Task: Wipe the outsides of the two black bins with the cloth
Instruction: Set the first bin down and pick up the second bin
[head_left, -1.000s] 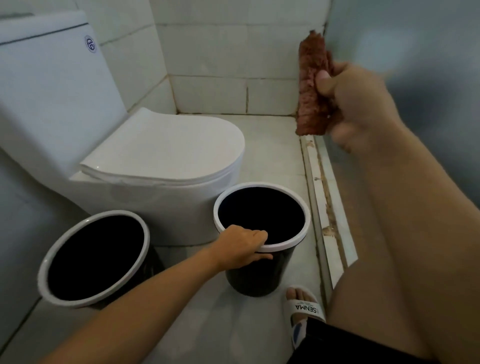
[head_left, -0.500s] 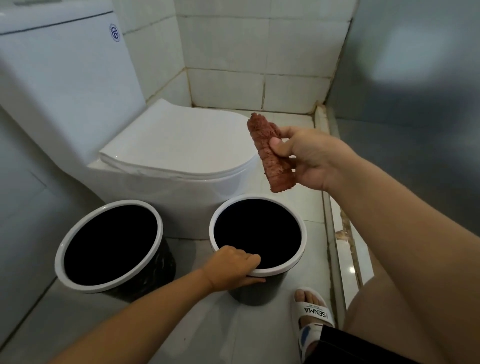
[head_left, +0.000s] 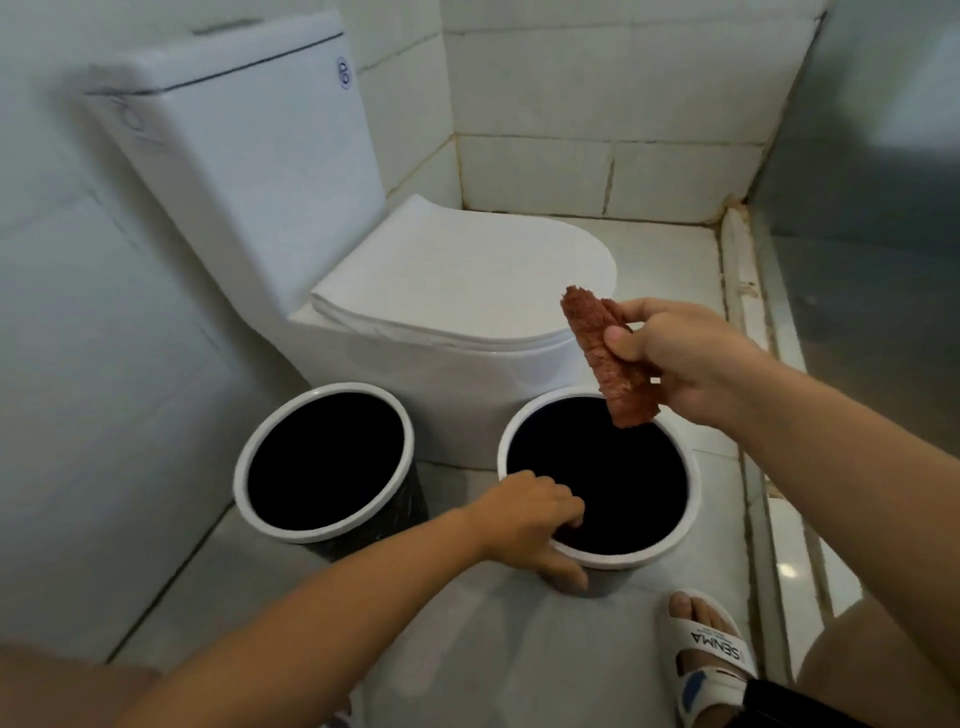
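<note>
I have the left hand on the near-left rim of the right bin: the fingers curl over the white rim into the dark inside, the thumb lies down the outer wall, so it grips the bin. The right hand holds the cloth, a reddish-brown rolled strip, pinched between thumb and fingers. The cloth hangs tilted in the air above the far rim of the right bin, and I cannot tell whether its lower end touches the rim.

Both bins stand upright on the floor, just in front of the toilet, whose lid is down. The left bin stands just beside the right one, with a narrow gap of floor between them, nearer the left wall. Each has a white rim and a black outer wall; only a little of either wall shows from above.

At the near right edge of the floor a foot in a white slipper stands close by the right bin. A raised sill runs along the right side.
</note>
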